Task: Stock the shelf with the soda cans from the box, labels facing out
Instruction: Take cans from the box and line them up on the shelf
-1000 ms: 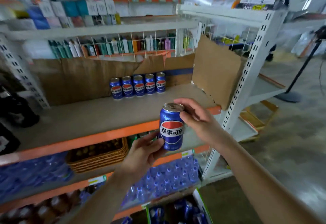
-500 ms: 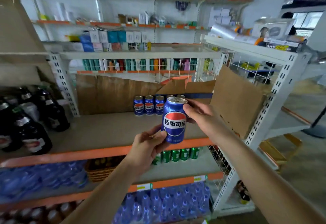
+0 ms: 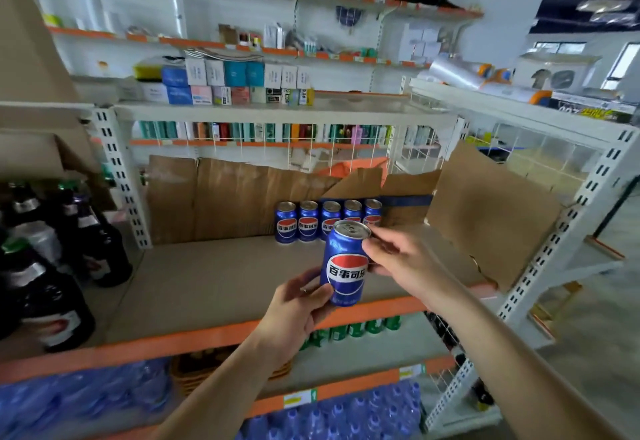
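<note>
Above front edge of shelf [image 3: 207, 276], row of five cans [image 3: 329, 219] along back edge, blue soda can [image 3: 344, 266] held upright, label outward, left hand [image 3: 298, 304] gripping base, right hand [image 3: 398, 263] pinching its upper side.

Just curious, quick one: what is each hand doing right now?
Left hand: holds the soda can at its lower part, fingers curled round it.
Right hand: grips the same can near its top.
</note>
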